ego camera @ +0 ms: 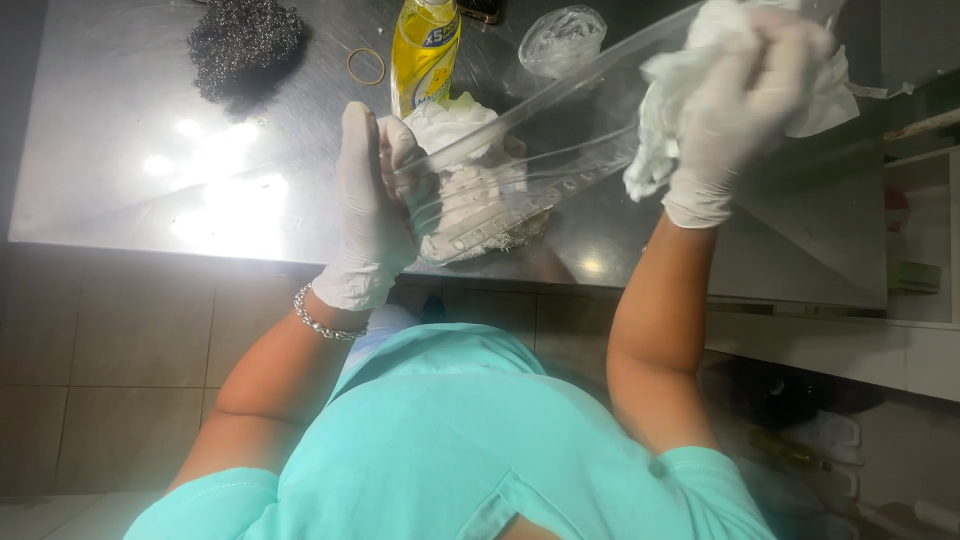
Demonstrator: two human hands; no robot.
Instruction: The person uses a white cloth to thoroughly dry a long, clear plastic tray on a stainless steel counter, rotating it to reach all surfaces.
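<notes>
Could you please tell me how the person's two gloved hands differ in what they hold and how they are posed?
The left hand grips the near end of the clear plastic piece; the right hand is bunched round a white cloth farther along it. The left hand sits low, close to the steel table; the right hand is raised higher. The left wrist bears a bracelet; the right wrist is bare. Both wear pale gloves.
</notes>
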